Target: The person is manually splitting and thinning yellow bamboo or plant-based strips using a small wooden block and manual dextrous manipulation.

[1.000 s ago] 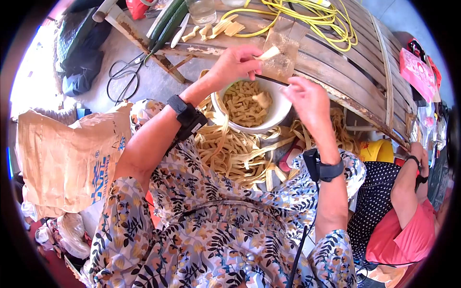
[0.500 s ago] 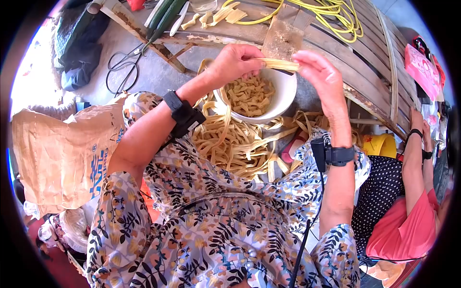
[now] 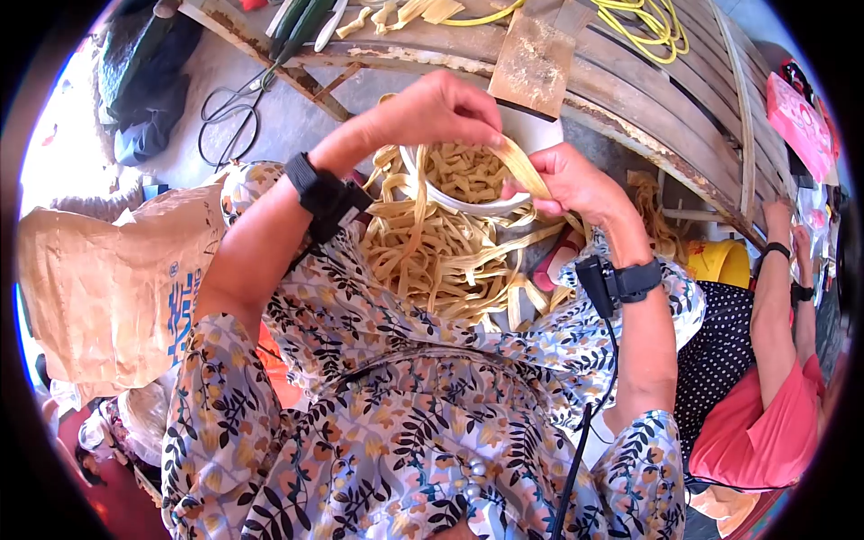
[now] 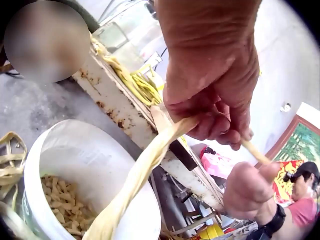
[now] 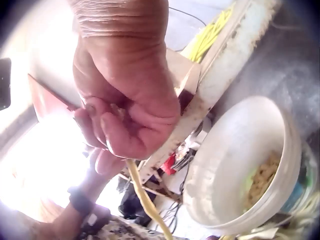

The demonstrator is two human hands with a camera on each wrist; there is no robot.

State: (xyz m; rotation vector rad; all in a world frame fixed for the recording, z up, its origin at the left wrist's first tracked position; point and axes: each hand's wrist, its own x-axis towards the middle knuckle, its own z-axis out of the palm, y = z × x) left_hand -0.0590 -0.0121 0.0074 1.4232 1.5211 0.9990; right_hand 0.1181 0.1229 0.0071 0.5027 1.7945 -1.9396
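In the head view, a pale yellow strip [image 3: 524, 167] is stretched between the two hands. The left hand [image 3: 437, 112] pinches its upper end, and the right hand [image 3: 578, 185] grips it lower down with curled fingers. From the left hand [image 4: 210, 95] a twisted strip [image 4: 145, 165] hangs past a white bucket [image 4: 100, 145] holding short cut pieces [image 4: 67, 205]. The right hand [image 5: 127, 100] has curled fingers in the right wrist view, with a strip [image 5: 144, 200] trailing below. Long strips [image 3: 432, 261] lie heaped beside the bucket, under the hands.
A wooden slatted bench [image 3: 630, 108] carries a crumb-covered board [image 3: 534, 65], yellow cord [image 3: 643, 27] and cucumbers [image 3: 301, 27]. A brown paper bag [image 3: 117, 288] stands at left. Another person's arm [image 3: 774, 288] and a yellow container [image 3: 720, 263] are at right.
Both hands have come down over the bucket's near side. The right hand, its fingers loosely raised half a second ago, now grips the strip, which slants downward.
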